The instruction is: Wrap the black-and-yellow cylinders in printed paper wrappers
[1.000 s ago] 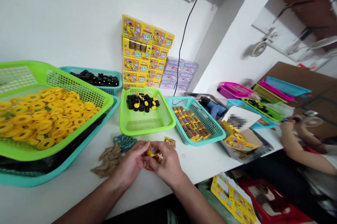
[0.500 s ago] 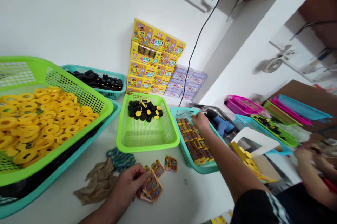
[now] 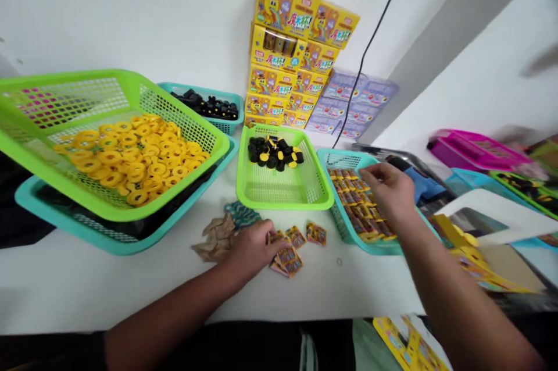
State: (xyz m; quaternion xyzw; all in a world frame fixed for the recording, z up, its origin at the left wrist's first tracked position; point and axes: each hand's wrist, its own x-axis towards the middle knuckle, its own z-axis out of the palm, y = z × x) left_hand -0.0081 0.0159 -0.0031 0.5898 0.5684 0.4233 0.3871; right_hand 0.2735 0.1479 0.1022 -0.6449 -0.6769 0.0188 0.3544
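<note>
My left hand (image 3: 251, 248) rests low over the white table, its thumb and fingers closed at the edge of small printed cards (image 3: 288, 260). Two more little piles of cards (image 3: 316, 234) lie just beyond its fingertips. My right hand (image 3: 392, 188) hovers over the right side of a turquoise basket (image 3: 346, 225) with rows of small brown-and-yellow printed tubes (image 3: 360, 202). Its fingers are pinched together; whatever is between them is hidden. A crumpled brown cloth (image 3: 215, 237) and a blue-green patterned piece (image 3: 242, 215) lie beside my left hand.
A green basket (image 3: 283, 199) holds black and yellow caps. To the left, a big green basket (image 3: 183, 112) of yellow rings sits over a turquoise one (image 3: 108, 243). Yellow boxes (image 3: 279, 74) and purple boxes (image 3: 335, 106) stand against the wall. A black cable (image 3: 364, 57) hangs down.
The view has swung right and down, so things sit differently in it. My right hand has drawn back from the basket's far end. My left hand stays at the cards.
</note>
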